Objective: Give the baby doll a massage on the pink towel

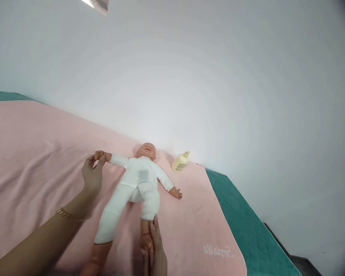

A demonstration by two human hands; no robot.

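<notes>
A baby doll [133, 174] with a white cloth body lies on its back on a pink blanket [189, 218], its head toward the wall. My left hand [92, 175] pinches the doll's small hand, with the arm stretched out to the left. Low in the view, my right hand [159, 245] is closed around the doll's lower leg and foot, thumb along the shin; some of its fingers are hidden. The doll's other arm rests on the blanket, and its other foot runs to the bottom edge of the view.
Beside the doll's head stands a cream pump bottle [179, 162], leaning in the view. A green cover [235, 207] shows past the blanket's right edge. The pale wall [189, 76] rises directly behind. Wrinkles run across the blanket on the left.
</notes>
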